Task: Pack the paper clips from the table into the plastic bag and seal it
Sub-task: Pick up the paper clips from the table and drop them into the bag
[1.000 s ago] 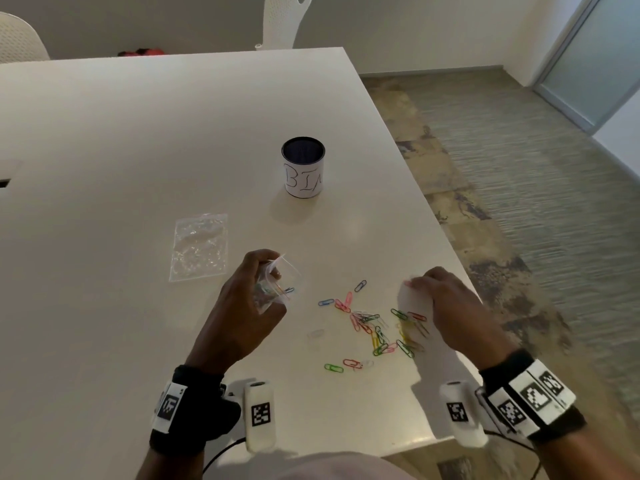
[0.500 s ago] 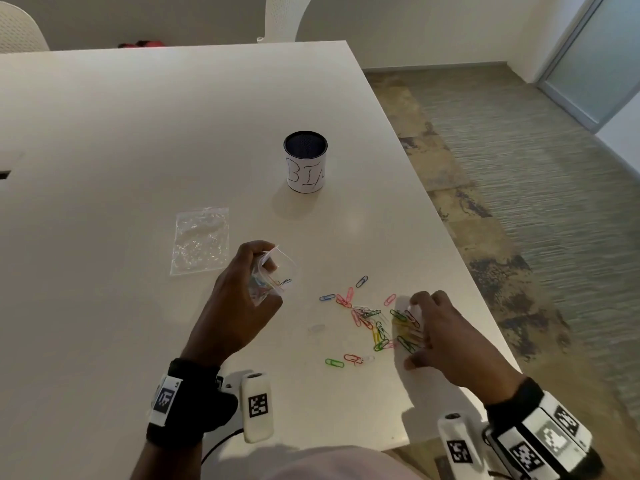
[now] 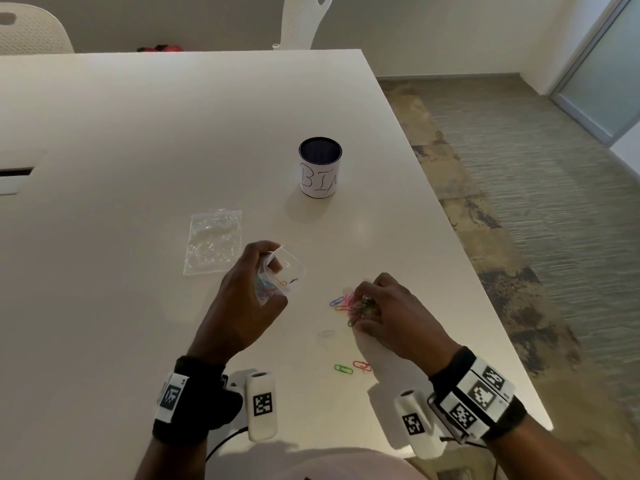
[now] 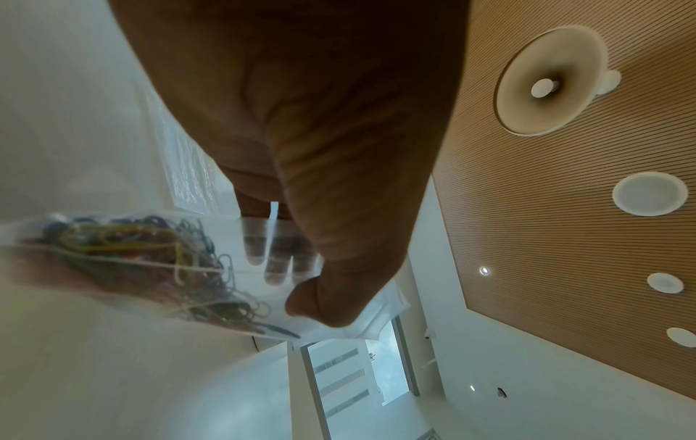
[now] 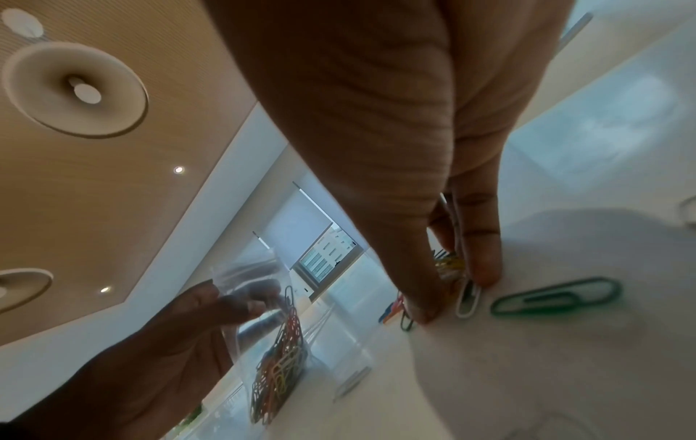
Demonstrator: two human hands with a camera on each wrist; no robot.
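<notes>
On the table (image 3: 138, 133), the left hand (image 3: 242, 306) grips a clear bag (image 3: 287, 271) part-filled with clips. The right hand (image 3: 391, 317) curls around a bunch of loose clips (image 3: 346, 301); 2 clips (image 3: 353, 367) lie nearer the edge.
</notes>
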